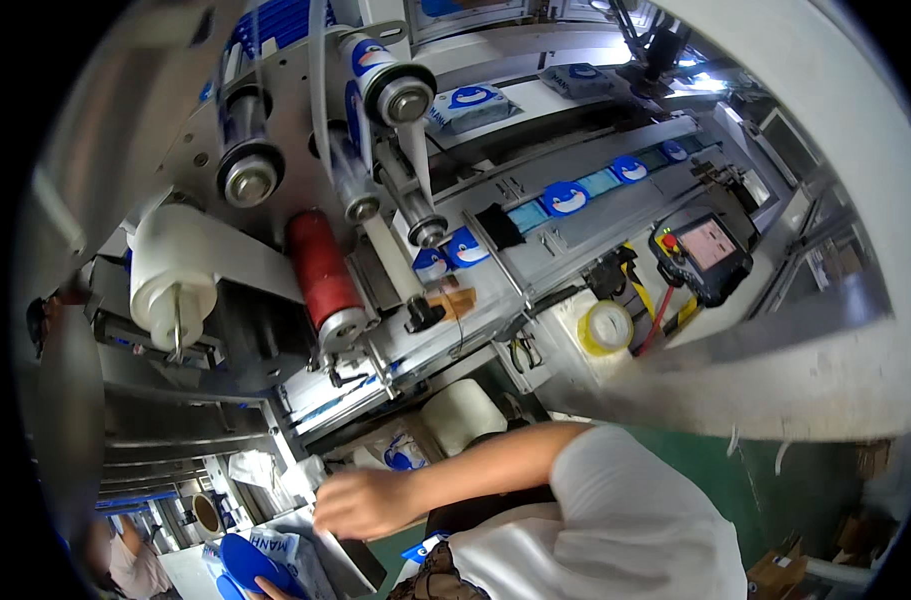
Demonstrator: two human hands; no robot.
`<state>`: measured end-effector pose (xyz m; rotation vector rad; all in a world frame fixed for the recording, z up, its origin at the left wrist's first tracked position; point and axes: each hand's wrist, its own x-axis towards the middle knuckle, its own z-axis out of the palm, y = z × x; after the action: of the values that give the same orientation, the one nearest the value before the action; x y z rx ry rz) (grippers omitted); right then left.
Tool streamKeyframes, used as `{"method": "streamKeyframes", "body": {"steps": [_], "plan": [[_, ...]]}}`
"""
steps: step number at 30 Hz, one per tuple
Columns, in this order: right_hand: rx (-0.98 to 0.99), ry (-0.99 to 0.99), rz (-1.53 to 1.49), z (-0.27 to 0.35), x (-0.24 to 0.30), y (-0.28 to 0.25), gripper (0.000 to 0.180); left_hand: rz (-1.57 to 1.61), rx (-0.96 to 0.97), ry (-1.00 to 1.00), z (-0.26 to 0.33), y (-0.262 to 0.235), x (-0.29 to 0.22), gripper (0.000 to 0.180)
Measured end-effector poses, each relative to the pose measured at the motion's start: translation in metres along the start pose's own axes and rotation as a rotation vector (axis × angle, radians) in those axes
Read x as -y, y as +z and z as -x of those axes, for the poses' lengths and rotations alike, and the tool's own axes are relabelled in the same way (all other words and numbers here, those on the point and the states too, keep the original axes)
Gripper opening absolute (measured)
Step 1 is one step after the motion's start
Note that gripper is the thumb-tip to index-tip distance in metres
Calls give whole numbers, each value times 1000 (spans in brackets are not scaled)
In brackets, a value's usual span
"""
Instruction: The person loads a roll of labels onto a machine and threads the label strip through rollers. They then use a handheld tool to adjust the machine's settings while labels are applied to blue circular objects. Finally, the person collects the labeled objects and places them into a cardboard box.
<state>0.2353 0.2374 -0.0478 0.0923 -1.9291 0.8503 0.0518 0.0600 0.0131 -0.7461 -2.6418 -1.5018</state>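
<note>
My right hand (360, 505) is closed at the lower middle, fingers curled in, beside a white crumpled piece (303, 478). What it holds, if anything, is hidden. At the lower edge only the fingers of my left hand (266, 590) show, gripping blue oval pieces (247, 562) that look like lids. Right behind these pieces lies a white and blue soft pack (300, 560). Both are beside a pale metal surface below the machine.
A machine with a red roller (320, 270), a white roll (175, 265) and steel rollers rises at left. Blue ovals (565, 198) line a conveyor; packs (472, 108) lie behind it. A control pendant (703, 252) and tape roll (605, 327) sit right. Another person (135, 560) is at lower left.
</note>
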Motion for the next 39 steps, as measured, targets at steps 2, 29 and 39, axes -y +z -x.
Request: {"method": "streamKeyframes", "body": {"steps": [2,29,39], "plan": [[-270,157,308,15,13,-73,26,-379,18,6,9,1,-20,55],[-1035,776,-1739,20,-35,-151,45,-54,-22,116,49,51,105,41],[-1008,812,-1757,22,-36,-150,47,-245,147,285,53,24,160,44]]}}
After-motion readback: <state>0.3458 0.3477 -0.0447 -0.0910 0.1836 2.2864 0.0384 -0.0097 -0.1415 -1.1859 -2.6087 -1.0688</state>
